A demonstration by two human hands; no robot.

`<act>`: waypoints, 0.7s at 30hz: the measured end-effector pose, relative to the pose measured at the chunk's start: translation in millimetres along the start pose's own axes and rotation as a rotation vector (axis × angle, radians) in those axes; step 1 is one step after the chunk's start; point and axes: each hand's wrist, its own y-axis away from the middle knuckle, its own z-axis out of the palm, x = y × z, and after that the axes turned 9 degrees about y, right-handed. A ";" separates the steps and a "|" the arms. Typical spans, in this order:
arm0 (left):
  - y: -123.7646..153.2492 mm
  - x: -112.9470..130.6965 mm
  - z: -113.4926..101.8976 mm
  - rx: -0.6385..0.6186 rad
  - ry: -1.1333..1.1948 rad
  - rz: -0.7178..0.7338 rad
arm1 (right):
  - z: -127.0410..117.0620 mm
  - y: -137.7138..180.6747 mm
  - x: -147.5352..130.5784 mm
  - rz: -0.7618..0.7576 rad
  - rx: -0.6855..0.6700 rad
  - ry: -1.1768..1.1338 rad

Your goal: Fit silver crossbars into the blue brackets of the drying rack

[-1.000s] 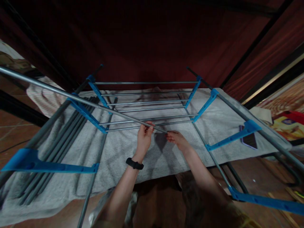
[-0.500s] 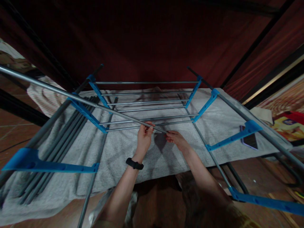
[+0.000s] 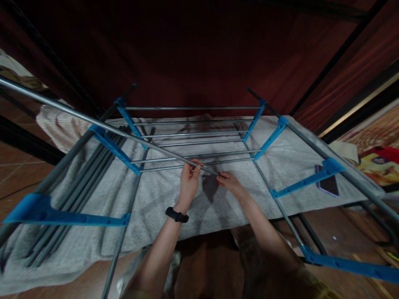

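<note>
Higher at its far left end than half a second ago, the long metal rod (image 3: 149, 145) slants down into my two hands, while my left hand (image 3: 189, 178) has stayed put. That hand pinches the rod a little short of its near end; my right hand (image 3: 229, 182) has its fingers closed on the tip, just beside the left. Ahead of my hands, thin crossbars (image 3: 193, 134) span between blue brackets (image 3: 113, 147). Left of them, loose grey tubes (image 3: 84, 185) lie on the grey cloth (image 3: 162, 199); well to their right lies a phone (image 3: 329, 187).
</note>
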 end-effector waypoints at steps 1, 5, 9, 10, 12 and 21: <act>0.3 -0.2 0.3 -0.002 0.007 -0.004 | 0.3 0.8 -0.5 -0.008 -0.008 0.000; 1.9 -1.3 2.6 -0.008 0.057 -0.032 | 2.9 5.5 -5.8 -0.036 -0.053 -0.021; 3.5 -0.9 4.3 -0.003 0.077 -0.024 | 8.6 10.3 -12.2 -0.042 -0.116 -0.079; 3.7 -0.4 4.3 -0.001 0.074 -0.023 | 10.3 11.1 -13.2 -0.044 -0.137 -0.094; 3.7 1.1 3.4 0.001 0.073 -0.023 | 12.9 11.8 -14.7 -0.046 -0.169 -0.123; -3.5 13.5 -20.0 0.032 0.061 0.042 | -10.4 6.9 -21.3 -0.049 0.018 -0.239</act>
